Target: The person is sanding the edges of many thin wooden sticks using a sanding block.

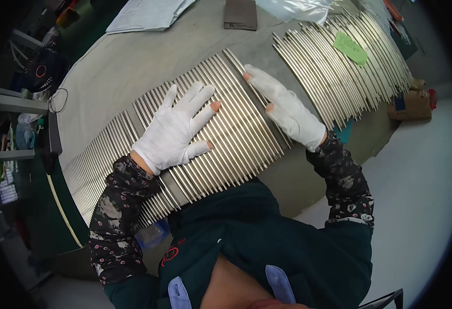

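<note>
Thin, shiny metal rods lie side by side on a grey-covered table in groups. My left hand [172, 129], in a white glove with bare thumb and index tips, rests flat and spread over the middle group of rods [241, 129]. A single rod [233, 61] lies slightly apart along that group's right edge. Against it is my right hand [290, 113], gloved the same way, its fingers stretched out and its bare fingertips touching or very near the rod. Another group of rods [92, 170] spreads to the left, partly hidden by my left forearm.
A larger, uneven bundle of rods [334, 72] with a green paper note [350, 49] lies at the right. Along the far side are papers [146, 14], a dark brown box [240, 14] and clear plastic [293, 9]. A black fan [46, 69] stands at the left.
</note>
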